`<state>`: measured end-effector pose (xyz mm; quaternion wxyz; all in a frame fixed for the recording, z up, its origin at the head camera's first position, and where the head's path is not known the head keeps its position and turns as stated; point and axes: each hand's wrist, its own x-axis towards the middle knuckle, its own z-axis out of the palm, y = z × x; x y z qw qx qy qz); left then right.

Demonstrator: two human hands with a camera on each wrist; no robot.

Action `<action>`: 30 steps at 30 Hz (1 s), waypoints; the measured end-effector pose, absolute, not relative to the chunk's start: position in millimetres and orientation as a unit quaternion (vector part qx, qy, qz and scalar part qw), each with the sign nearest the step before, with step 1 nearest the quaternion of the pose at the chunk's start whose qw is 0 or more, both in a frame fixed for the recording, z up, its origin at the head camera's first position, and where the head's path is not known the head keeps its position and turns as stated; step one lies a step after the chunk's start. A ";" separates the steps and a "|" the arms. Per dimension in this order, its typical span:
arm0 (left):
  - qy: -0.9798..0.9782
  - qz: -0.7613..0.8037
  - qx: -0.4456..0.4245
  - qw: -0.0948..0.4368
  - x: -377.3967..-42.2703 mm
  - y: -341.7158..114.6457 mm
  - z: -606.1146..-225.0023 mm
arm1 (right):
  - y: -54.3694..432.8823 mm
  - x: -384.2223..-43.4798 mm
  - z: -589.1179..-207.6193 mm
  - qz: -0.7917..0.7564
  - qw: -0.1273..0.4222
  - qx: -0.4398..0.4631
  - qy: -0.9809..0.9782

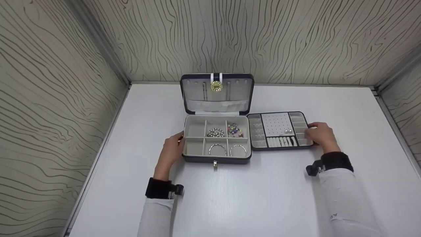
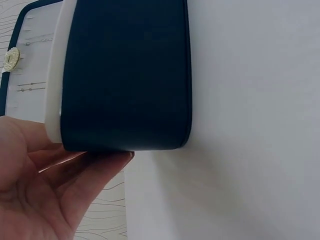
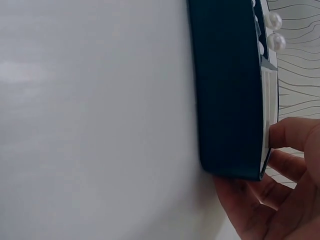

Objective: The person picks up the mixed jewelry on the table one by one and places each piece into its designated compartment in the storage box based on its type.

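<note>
An open jewelry box [image 1: 217, 160] with a dark blue outside and pale compartments stands mid-table. My left hand [image 1: 171, 149] grips its left side, fingers along the outer wall and thumb at the rim in the left wrist view. Inside lie a pearl bracelet [image 1: 215, 132], a colorful beaded bracelet [image 1: 235, 130] and two silver bangles [image 1: 218, 149]. Close against the box's right side lies a jewelry tray [image 1: 276, 148] bearing two pearl earrings [image 1: 287, 131] and several rings. My right hand [image 1: 323, 135] holds the tray's right edge, thumb over the rim and fingers at the outer side.
The box's lid [image 1: 194, 92] stands raised at the back, with thin chains [image 1: 204, 91] hanging inside and a gold clasp [image 1: 216, 86] on its flap. Wood-patterned panels [image 1: 230, 39] border the white table [image 1: 250, 197] at the back and sides.
</note>
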<state>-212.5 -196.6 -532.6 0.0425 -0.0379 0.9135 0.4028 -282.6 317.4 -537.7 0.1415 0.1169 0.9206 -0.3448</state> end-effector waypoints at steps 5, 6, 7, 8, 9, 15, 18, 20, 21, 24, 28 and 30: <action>0.909 0.413 -0.041 0.045 -211.3 -196.9 -531.2 | 318.6 -282.1 -538.1 -0.346 0.144 0.115 0.920; 0.909 0.413 -0.040 0.044 -211.3 -197.2 -531.1 | 318.8 -281.3 -538.4 -0.344 0.143 0.116 0.921; 0.909 0.413 -0.039 0.045 -211.1 -197.4 -531.0 | 319.2 -280.3 -539.0 -0.348 0.146 0.120 0.918; 0.909 0.414 -0.038 0.044 -211.1 -197.7 -531.1 | 319.8 -279.0 -539.6 -0.351 0.149 0.124 0.916; 0.908 0.414 -0.038 0.045 -211.1 -198.0 -531.4 | 320.5 -277.3 -540.1 -0.353 0.153 0.127 0.914; 0.907 0.418 -0.027 0.035 -210.8 -200.7 -535.2 | 328.2 -267.1 -542.0 -0.353 0.168 0.125 0.912; 0.906 0.421 -0.025 0.033 -211.4 -201.1 -536.3 | 331.8 -263.1 -540.9 -0.359 0.183 0.122 0.907; 0.904 0.425 -0.027 0.034 -211.5 -201.2 -536.9 | 333.5 -260.0 -540.5 -0.363 0.194 0.120 0.903; 0.903 0.427 -0.028 0.036 -211.5 -201.2 -536.8 | 334.2 -257.9 -540.2 -0.364 0.200 0.118 0.902; 0.904 0.425 -0.033 0.043 -210.7 -201.4 -537.0 | 334.7 -250.2 -539.5 -0.364 0.215 0.115 0.899; 0.905 0.420 -0.036 0.050 -210.7 -201.6 -537.4 | 334.7 -240.5 -539.1 -0.360 0.226 0.110 0.898; 0.905 0.420 -0.040 0.052 -211.0 -201.4 -537.4 | 334.9 -236.9 -539.2 -0.359 0.226 0.106 0.899</action>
